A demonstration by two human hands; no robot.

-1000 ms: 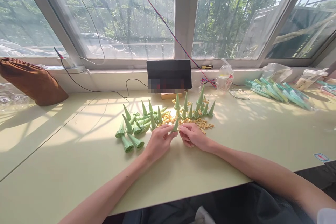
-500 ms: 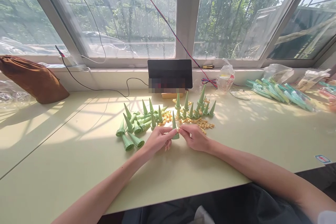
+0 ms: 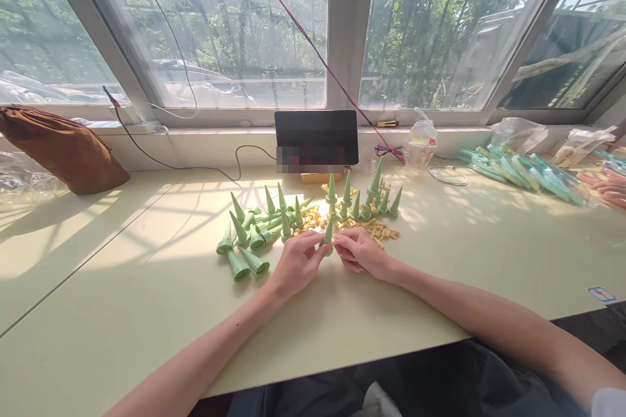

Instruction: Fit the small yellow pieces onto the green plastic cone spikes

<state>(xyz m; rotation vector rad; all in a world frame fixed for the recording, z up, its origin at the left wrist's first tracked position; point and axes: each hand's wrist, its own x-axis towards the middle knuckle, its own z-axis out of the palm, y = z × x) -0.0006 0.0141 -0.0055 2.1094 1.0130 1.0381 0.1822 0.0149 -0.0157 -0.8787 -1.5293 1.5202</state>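
Observation:
My left hand [image 3: 299,262] is closed on a green plastic cone [image 3: 329,229], holding it tip up and slightly tilted just above the table. The fingertips of my right hand [image 3: 364,253] are pinched together at the cone's right side, on a small yellow plastic piece [image 3: 334,240] that is mostly hidden. Beyond my hands lies a scattered heap of small yellow pieces [image 3: 384,230]. More green cones [image 3: 238,265] stand or lie to the left of my left hand. Another group of upright cones [image 3: 347,189] stands behind the heap, several with yellow pieces on their sides.
A dark tablet [image 3: 317,133] leans at the back by the window. A brown drawstring bag [image 3: 68,153] sits at the left. Teal plastic strips [image 3: 528,172] and clear bags are on the right. A plastic cup [image 3: 421,146] and cables run along the sill.
The cone in my left hand has tilted to the right and risen a little. My left fingers have curled in beneath it, and my right hand stays at its side.

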